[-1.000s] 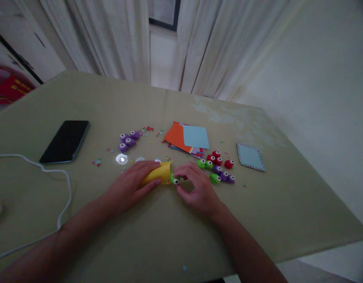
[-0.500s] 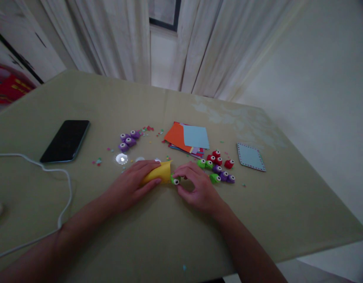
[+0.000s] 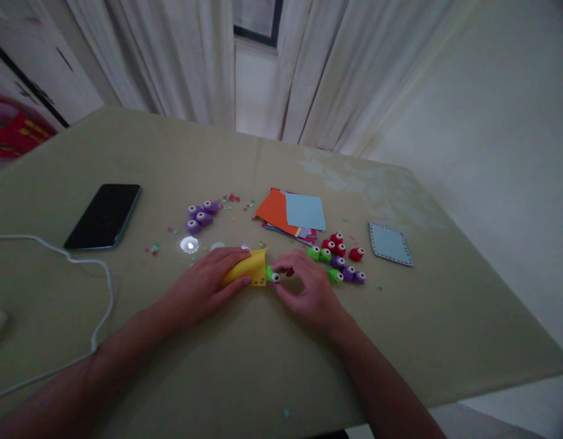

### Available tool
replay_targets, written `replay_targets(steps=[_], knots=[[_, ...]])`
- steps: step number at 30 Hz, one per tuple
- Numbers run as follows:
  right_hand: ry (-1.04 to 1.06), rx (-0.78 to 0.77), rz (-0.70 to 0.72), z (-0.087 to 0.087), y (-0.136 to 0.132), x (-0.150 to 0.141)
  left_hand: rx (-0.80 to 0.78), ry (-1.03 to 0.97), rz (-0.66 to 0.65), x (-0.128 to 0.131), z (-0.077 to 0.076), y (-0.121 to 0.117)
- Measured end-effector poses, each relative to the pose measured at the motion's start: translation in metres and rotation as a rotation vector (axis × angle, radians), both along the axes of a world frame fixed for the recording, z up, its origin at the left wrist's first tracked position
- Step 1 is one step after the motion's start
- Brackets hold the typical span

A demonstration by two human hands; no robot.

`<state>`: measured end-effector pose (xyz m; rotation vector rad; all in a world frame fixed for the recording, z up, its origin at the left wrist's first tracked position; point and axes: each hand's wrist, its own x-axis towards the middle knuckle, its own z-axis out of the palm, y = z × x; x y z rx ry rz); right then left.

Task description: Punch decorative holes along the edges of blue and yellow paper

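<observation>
My left hand [image 3: 215, 275] is curled over a sheet of yellow paper [image 3: 251, 267], bending it into a rounded shape on the table. A row of small holes shows near the paper's lower right edge. A small green hole punch [image 3: 271, 275] with a cartoon eye sits at that edge, pinched between the thumb and fingers of my right hand [image 3: 304, 283]. Whether the paper lies inside its slot is too small to tell. Just right of this hand are more green punches [image 3: 335, 277], purple punches [image 3: 349, 272] and red punches [image 3: 338, 249].
Behind the hands lies a stack of coloured paper [image 3: 304, 212]. A light blue square [image 3: 391, 244] with holes along its edges is at the right. Purple punches [image 3: 200, 217], scattered confetti [image 3: 154, 249], a phone [image 3: 102, 216] and a white cable [image 3: 108, 286] lie leftward.
The green punch has turned slightly, its eye now facing more to the right, and holes in the yellow paper's lower edge show more clearly. Both hands stay nearly in place; the view shifts slightly.
</observation>
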<state>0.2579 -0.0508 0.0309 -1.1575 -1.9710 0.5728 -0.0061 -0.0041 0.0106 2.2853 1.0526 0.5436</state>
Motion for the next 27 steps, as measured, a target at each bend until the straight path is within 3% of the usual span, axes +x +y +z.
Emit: replay_targets(steps=[11, 27], knots=[[0.006, -0.003, -0.071, -0.0022, 0.0005, -0.0034, 0.018, 0.011, -0.013, -0.0015, -0.0035, -0.0001], [-0.012, -0.058, 0.042, -0.0013, -0.0008, -0.0033, 0.024, -0.010, -0.012, 0.0001, -0.0037, -0.0012]])
